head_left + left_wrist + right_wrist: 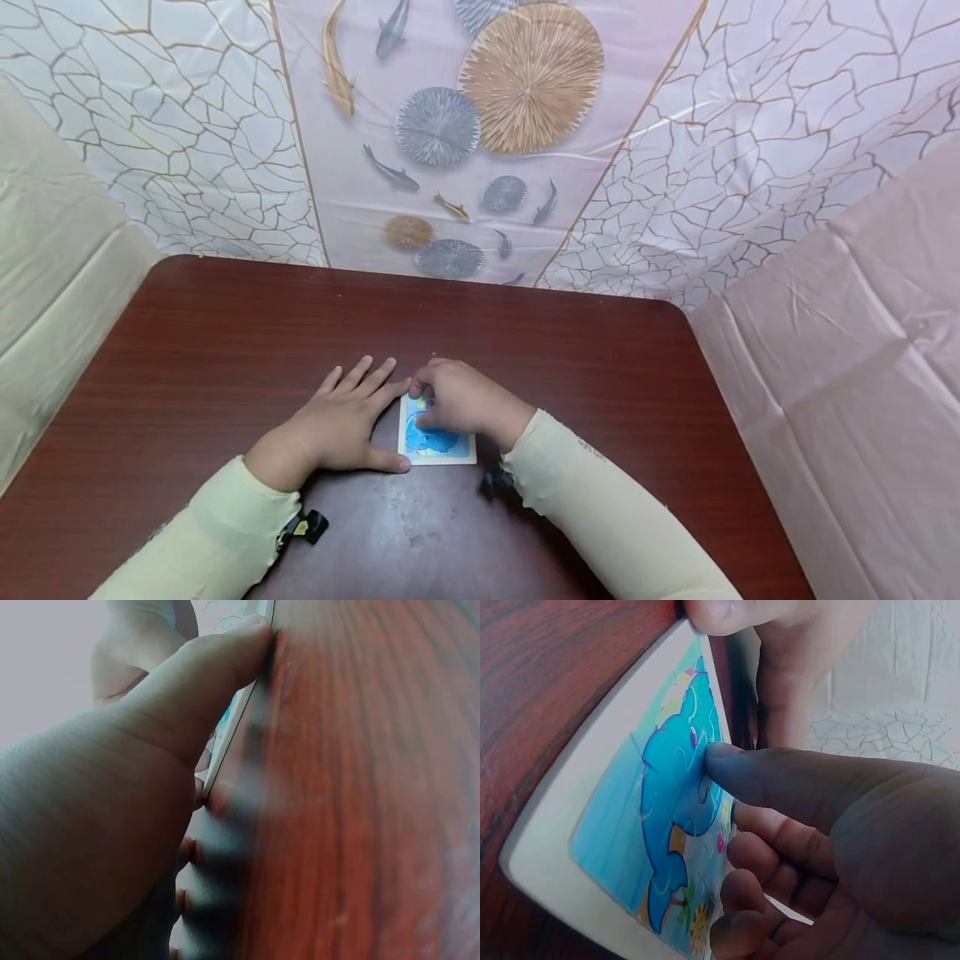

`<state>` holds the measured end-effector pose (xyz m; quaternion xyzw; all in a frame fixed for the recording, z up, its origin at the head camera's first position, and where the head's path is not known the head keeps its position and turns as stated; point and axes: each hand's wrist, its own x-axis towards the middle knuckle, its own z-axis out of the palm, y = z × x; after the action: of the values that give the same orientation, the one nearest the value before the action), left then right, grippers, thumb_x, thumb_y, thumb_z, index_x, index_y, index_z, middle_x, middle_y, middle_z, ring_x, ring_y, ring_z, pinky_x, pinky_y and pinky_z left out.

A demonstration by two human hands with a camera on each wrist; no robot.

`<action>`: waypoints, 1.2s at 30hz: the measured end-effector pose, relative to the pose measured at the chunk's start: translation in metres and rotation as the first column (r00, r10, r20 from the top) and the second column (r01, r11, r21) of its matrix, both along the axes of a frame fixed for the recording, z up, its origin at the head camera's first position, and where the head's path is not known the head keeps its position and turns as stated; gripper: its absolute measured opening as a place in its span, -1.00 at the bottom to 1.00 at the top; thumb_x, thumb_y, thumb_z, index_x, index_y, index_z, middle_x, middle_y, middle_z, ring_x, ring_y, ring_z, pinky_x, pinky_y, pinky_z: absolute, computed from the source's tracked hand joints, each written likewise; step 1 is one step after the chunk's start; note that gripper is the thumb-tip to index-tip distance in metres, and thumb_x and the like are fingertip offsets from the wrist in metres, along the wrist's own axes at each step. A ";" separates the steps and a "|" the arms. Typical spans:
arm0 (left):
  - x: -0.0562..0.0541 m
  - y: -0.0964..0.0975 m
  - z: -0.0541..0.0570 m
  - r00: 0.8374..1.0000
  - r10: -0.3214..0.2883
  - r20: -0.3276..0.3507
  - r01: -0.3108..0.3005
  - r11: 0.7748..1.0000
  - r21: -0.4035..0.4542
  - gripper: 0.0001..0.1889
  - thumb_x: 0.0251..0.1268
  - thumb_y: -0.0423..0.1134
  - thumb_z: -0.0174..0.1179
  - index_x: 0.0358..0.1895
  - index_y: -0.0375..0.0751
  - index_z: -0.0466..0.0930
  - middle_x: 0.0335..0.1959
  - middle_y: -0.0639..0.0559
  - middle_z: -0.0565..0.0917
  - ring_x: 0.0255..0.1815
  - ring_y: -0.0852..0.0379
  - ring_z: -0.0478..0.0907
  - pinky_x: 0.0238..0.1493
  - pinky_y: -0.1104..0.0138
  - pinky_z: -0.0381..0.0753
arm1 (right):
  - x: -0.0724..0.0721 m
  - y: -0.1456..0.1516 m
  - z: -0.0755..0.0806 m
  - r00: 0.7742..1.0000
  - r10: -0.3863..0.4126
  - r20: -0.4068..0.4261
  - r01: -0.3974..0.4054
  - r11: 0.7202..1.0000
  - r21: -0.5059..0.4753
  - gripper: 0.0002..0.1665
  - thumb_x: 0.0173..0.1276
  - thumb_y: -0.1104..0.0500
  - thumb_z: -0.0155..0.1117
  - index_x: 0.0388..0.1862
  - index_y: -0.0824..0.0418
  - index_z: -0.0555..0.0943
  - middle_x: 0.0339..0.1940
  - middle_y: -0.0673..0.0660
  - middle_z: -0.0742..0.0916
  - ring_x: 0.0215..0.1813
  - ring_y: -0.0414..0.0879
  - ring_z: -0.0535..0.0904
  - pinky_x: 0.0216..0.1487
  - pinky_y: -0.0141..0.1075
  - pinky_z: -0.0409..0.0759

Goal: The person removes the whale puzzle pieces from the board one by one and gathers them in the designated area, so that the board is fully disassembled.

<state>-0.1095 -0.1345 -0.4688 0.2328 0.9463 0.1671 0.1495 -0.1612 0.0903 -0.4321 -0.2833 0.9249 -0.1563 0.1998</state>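
Observation:
A small jigsaw puzzle (438,446) with a blue dolphin picture and a white frame lies flat on the table. My left hand (330,429) rests on the table with its fingers spread; its thumb and index finger touch the frame's left corners. Over the puzzle is my right hand (465,400). In the right wrist view, its thumb (772,776) is straight, with the tip against the dolphin (694,750), while the other fingers are loosely bent near the frame's edge. No loose piece shows in that hand. In the left wrist view, the puzzle is mostly hidden behind the left thumb (202,682).
The dark red wooden table (225,333) stretches out around both hands. A patterned sheet (525,208) hangs behind its far edge, and plain beige sheets (847,350) close off the sides.

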 end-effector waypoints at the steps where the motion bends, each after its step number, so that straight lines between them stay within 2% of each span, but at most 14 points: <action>1: 0.000 0.000 0.000 1.000 0.001 0.001 -0.001 1.000 0.004 0.26 0.16 0.72 0.36 0.85 0.16 0.20 0.93 -0.11 0.00 0.93 -0.38 -0.14 0.78 -0.49 -0.09 | 0.000 0.000 0.001 1.000 0.006 0.003 -0.006 1.000 0.003 -0.65 0.37 0.09 0.70 0.08 0.07 0.82 -0.01 -0.03 0.80 0.37 -0.03 0.69 0.40 -0.13 0.69; 6: 0.000 -0.002 0.000 1.000 0.009 0.004 -0.009 1.000 0.009 0.25 0.15 0.71 0.37 0.84 0.19 0.21 0.93 -0.11 -0.01 0.93 -0.38 -0.15 0.78 -0.50 -0.10 | -0.004 -0.003 0.003 0.999 0.044 0.008 -0.045 0.999 0.020 -0.64 0.37 0.08 0.72 0.08 0.08 0.80 -0.04 -0.02 0.77 0.07 -0.13 0.66 0.25 -0.20 0.71; 10: 0.001 -0.004 -0.001 1.000 0.010 0.006 -0.010 1.000 0.007 0.25 0.15 0.71 0.37 0.84 0.21 0.20 0.93 -0.10 -0.01 0.93 -0.38 -0.15 0.78 -0.49 -0.10 | -0.008 -0.006 0.003 0.998 0.055 0.040 -0.056 0.998 0.035 -0.65 0.37 0.08 0.73 0.03 0.07 0.78 -0.06 -0.01 0.74 -0.04 -0.16 0.62 0.12 -0.26 0.69; 17: 0.001 -0.002 -0.002 1.000 0.000 -0.003 0.000 1.000 0.013 0.25 0.15 0.72 0.36 0.84 0.20 0.22 0.93 -0.12 0.01 0.92 -0.39 -0.12 0.77 -0.50 -0.07 | -0.014 -0.006 0.005 0.993 0.016 0.119 -0.023 0.998 0.059 -0.68 0.36 0.08 0.73 -0.02 0.03 0.75 -0.05 -0.01 0.71 -0.07 -0.15 0.63 0.02 -0.29 0.67; 27: 0.001 -0.001 0.001 1.000 0.004 0.000 -0.004 1.000 0.007 0.25 0.16 0.69 0.39 0.84 0.17 0.22 0.93 -0.12 0.01 0.92 -0.40 -0.12 0.77 -0.49 -0.07 | -0.015 -0.006 0.006 0.993 0.011 0.119 -0.018 0.998 0.060 -0.70 0.39 0.08 0.70 -0.01 0.05 0.76 -0.07 -0.02 0.69 -0.05 -0.14 0.62 0.04 -0.27 0.65; 36: 0.000 0.000 0.000 1.000 0.002 0.007 -0.002 1.000 0.000 0.25 0.14 0.71 0.38 0.84 0.19 0.21 0.93 -0.11 0.00 0.93 -0.38 -0.14 0.78 -0.48 -0.08 | -0.012 -0.006 0.005 0.993 0.000 0.116 -0.005 0.999 0.050 -0.73 0.38 0.12 0.70 -0.06 0.04 0.75 -0.09 0.00 0.70 -0.08 -0.13 0.62 -0.01 -0.29 0.66</action>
<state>-0.1098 -0.1345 -0.4688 0.2313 0.9460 0.1683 0.1526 -0.1730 0.0838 -0.4270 -0.2698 0.9150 -0.1489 0.2605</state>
